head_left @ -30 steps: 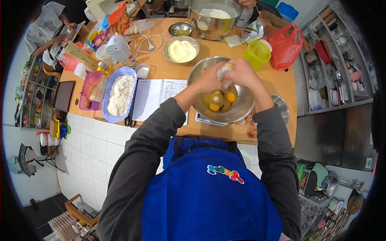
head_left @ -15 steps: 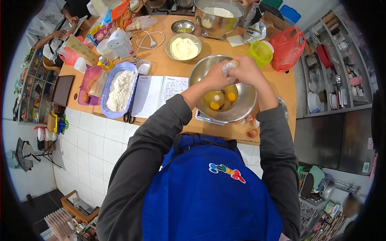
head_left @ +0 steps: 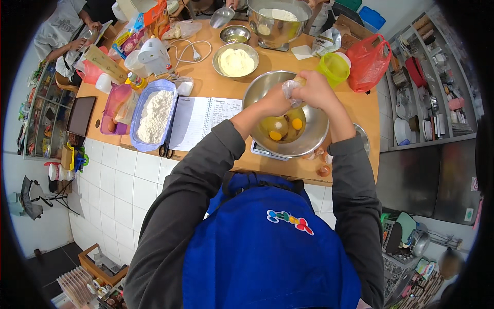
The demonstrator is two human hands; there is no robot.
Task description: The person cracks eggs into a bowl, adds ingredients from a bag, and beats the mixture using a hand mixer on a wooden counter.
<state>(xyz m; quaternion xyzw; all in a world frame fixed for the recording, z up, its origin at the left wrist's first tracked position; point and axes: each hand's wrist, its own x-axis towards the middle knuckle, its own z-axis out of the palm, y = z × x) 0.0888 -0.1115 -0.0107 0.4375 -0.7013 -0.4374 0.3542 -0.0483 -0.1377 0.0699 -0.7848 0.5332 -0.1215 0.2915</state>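
My left hand (head_left: 278,100) and my right hand (head_left: 315,92) are closed together around a pale, crumpled, partly see-through thing (head_left: 293,85), too small to identify surely, above a wide steel bowl (head_left: 314,135). In the bowl lie raw egg yolks (head_left: 297,123) in clear egg white with a pale mound beside them. The bowl sits on a scale (head_left: 267,153). Cracked eggshells (head_left: 323,170) lie at its right, near a round steel dish (head_left: 364,139). An open notebook (head_left: 188,123) is left of the bowl.
A tub of flour (head_left: 153,116), hand mixer (head_left: 152,56), bowl of pale powder (head_left: 235,63), large mixer bowl (head_left: 280,38), green container (head_left: 332,69) and red bag (head_left: 370,64) occupy the table (head_left: 221,154). A co-worker (head_left: 59,28) is top-left; another's hand holds a scoop (head_left: 221,15).
A co-worker's scoop has appeared at the top. The view has shifted slightly; my hands stay closed around the pale thing over the bowl, with little movement.
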